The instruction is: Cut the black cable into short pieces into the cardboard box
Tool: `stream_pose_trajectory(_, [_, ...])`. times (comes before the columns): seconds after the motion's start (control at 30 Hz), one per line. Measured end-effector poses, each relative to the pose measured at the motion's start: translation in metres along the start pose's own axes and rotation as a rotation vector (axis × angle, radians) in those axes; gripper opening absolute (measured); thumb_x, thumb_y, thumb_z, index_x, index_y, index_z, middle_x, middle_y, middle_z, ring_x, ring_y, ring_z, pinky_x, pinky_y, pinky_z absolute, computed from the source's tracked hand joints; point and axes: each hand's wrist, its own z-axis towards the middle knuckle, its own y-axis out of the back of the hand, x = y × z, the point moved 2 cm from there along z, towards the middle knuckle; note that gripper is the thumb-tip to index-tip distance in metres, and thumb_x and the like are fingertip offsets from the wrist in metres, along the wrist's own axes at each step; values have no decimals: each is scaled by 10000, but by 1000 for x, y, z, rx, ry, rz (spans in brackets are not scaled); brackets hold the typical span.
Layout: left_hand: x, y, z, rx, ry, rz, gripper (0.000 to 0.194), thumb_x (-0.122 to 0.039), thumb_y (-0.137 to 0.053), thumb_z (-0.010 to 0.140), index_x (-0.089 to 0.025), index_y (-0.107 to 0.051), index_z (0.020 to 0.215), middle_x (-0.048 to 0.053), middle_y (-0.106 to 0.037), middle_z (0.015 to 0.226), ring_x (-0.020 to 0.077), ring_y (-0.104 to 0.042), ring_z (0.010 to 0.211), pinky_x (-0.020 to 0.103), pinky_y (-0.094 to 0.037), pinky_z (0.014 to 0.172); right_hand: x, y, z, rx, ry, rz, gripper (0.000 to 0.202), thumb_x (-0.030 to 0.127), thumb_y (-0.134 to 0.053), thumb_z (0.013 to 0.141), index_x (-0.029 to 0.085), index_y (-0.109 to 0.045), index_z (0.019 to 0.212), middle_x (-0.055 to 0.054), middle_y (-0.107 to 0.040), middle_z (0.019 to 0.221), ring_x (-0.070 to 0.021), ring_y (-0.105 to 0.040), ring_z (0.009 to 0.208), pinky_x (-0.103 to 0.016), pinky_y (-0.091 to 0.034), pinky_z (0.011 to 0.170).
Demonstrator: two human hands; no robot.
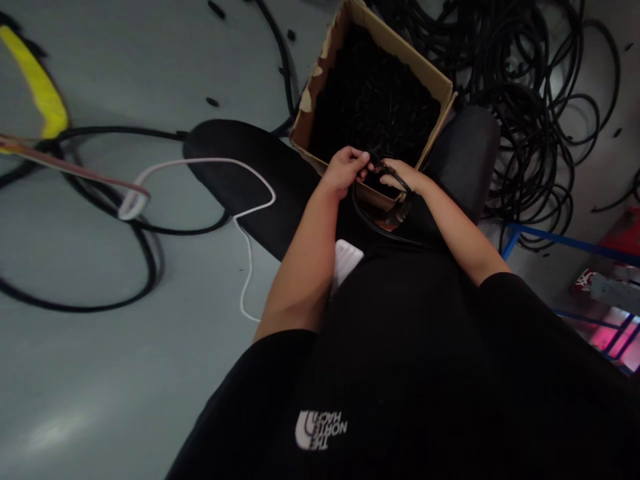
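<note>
Over the near edge of a cardboard box (407, 55), my two hands are close together at a black hose (368, 221). My left hand (346, 171) is closed, thumb and fingers pinched at the hose's end; whether a small black piece is also in them is too dark to make out. The fingers of my right hand (403, 175) are curled about the hose just to the right. From there the hose bends down in a loop toward my lap. Small black tubular pieces (380, 87) fill much of the box, which stands between my knees.
A large tangle of black hose (530, 127) lies on the floor at right. More hose loops (145, 267) lie at left, near a yellow strip (37, 77). A white cord (250, 250) crosses by my left leg. A blue frame (575, 245) stands at right.
</note>
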Motion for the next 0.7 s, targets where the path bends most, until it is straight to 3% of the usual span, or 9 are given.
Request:
stream_pose_trajectory(0.1, [-1, -3, -1, 0, 26, -26, 390, -514, -852, 1170, -243, -580, 1101, 23, -747, 922, 114, -594, 661, 227, -453, 614, 6, -1, -7, -16, -133, 80, 196, 260, -692, 1165, 171, -786, 1312, 3, -732, 874, -162, -675, 697, -236, -554, 660])
stream_pose_trajectory(0.2, [0, -4, -1, -23, 46, -39, 346, -464, -867, 1141, -254, -593, 1173, 16, -739, 930, 133, -620, 678, 243, -471, 625, 7, 1, -8, -88, -198, 71, 194, 299, -658, 1199, 185, -784, 1292, 11, -681, 832, -156, -646, 645, -230, -502, 572])
stream_pose_trajectory(0.33, [4, -2, 2, -33, -8, 35, 367, -501, -886, 1096, -257, -616, 1142, 20, -707, 908, 162, -614, 715, 273, -486, 668, 1, 3, -1, -102, -124, 60, 158, 255, -688, 1140, 177, -784, 1238, 0, -743, 916, -154, -702, 744, -223, -558, 693])
stream_pose_trajectory(0.5, [15, 0, 7, -7, -21, 63, 318, -418, -899, 1035, -244, -642, 1107, 27, -706, 880, 161, -574, 683, 288, -463, 662, -10, 5, 7, -124, -16, -6, 119, 245, -750, 1049, 180, -771, 1146, -17, -806, 1016, -186, -747, 949, -250, -581, 909])
stream_pose_trajectory(0.7, [27, -1, 17, 104, -209, 109, 520, -655, -963, 944, -260, -635, 1023, 11, -674, 791, 195, -591, 702, 326, -531, 717, -18, 2, 15, -94, 13, 9, 78, 228, -727, 1029, 196, -701, 963, 10, -713, 876, -175, -668, 842, -271, -540, 863])
